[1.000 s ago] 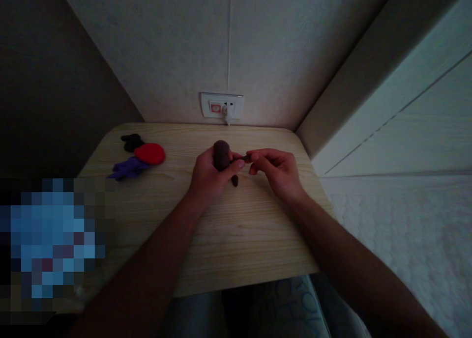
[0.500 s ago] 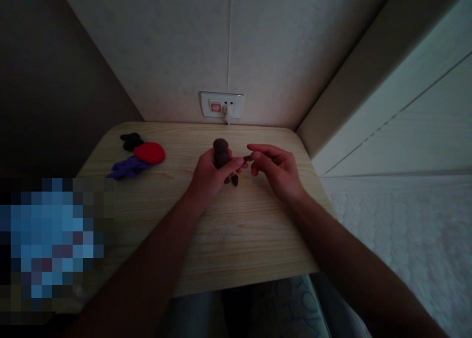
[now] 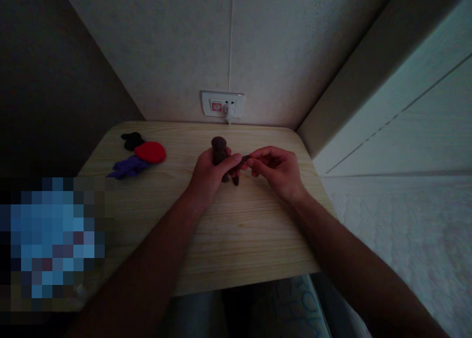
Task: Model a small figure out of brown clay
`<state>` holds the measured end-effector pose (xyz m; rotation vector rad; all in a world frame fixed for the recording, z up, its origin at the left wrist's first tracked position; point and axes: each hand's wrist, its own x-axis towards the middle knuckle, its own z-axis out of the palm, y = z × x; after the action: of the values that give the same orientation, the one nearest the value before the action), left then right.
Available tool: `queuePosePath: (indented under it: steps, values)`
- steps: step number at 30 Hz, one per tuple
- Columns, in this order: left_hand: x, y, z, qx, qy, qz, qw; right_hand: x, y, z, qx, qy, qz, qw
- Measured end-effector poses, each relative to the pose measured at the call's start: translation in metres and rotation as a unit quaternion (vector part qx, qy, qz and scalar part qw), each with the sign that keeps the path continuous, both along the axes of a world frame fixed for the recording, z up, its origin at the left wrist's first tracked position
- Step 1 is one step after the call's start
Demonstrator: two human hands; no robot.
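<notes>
A dark brown clay figure (image 3: 219, 149) with a round head is wrapped in my left hand (image 3: 209, 176), above the wooden table (image 3: 236, 239). From under my left thumb a thin brown strand of it sticks out to the right. My right hand (image 3: 278, 171) pinches the tip of that strand between thumb and forefinger. Two small brown stubs show below my left fingers. The rest of the figure is hidden by my left hand. At the table's back left lie a red clay disc (image 3: 150, 152), a black clay lump (image 3: 132, 140) and a crumpled purple clay piece (image 3: 129, 167).
A wall socket (image 3: 222, 104) with a plug in it sits just behind the table's back edge. A pixelated blue object (image 3: 51, 235) is at the front left. To the right are a pale cabinet panel (image 3: 405, 122) and a white quilted surface (image 3: 398, 230).
My right thumb and forefinger have closed together on the strand's tip; the fingers were more spread before. The figure has tilted slightly to the left in my left hand.
</notes>
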<state>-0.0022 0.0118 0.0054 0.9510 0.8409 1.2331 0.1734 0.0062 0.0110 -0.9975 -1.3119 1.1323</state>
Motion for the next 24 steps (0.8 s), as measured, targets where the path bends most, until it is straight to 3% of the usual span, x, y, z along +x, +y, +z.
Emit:
queuePosePath:
  steps: [13, 24]
  values:
    - [-0.0002, 0.0001, -0.0021, 0.012, 0.016, 0.003, 1.000, -0.0001, -0.0017, -0.0002, 0.011, -0.010, 0.009, 1.000]
    - [-0.0005, -0.0004, -0.0012, 0.010, 0.018, 0.004, 1.000, 0.0016, -0.0033, -0.0020, 0.032, -0.041, -0.025, 0.998]
